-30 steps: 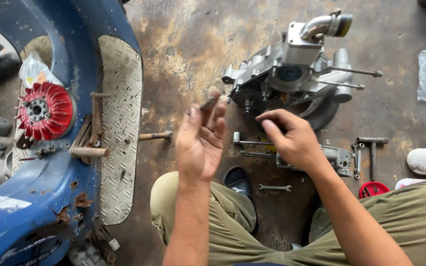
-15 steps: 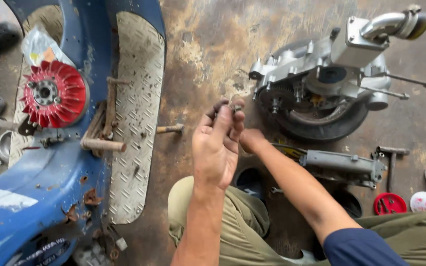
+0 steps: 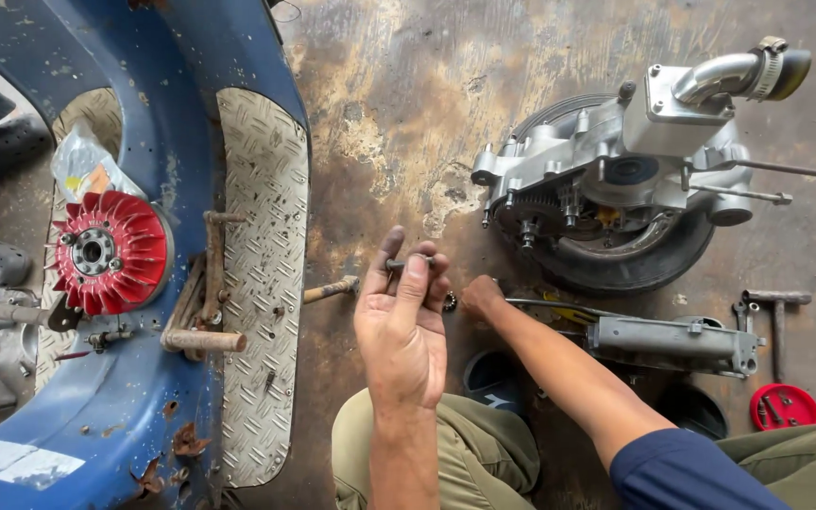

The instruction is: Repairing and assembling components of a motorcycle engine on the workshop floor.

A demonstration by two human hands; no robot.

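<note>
A stained, rust-blotched concrete floor [image 3: 399, 113] seen from above, where a person sits with knees in olive trousers at the bottom edge. On the left lies a large blue scooter body [image 3: 158, 123] with chipped paint and a strip of grey tread-plate footboard [image 3: 262, 274]. Inside its hollow sits a red finned flywheel fan [image 3: 110, 252], with rusty pedal levers [image 3: 205, 312] just beside it. At upper right lies a silver scooter engine [image 3: 616, 179] resting on its black tyre [image 3: 635, 260], gears exposed at its left end, a curved intake pipe on top and two long studs pointing right. Below it lies a grey metal casing [image 3: 677, 342], with a hammer [image 3: 778, 316] and a small red lid of parts [image 3: 785, 406] near the right edge.

The left hand [image 3: 403, 331] is raised in the middle, back towards the camera, its grip clamped with fingertips and thumb together on a small dark bolt [image 3: 399, 265] held above the floor. The right hand [image 3: 482, 295], arm in a dark blue sleeve, reaches down to the floor just right of the left hand, fingers curled closed beside a small round metal part [image 3: 450, 302]; whether the grip holds anything I cannot tell. A rusty pin [image 3: 331, 289] lies on the floor near the footboard.
</note>
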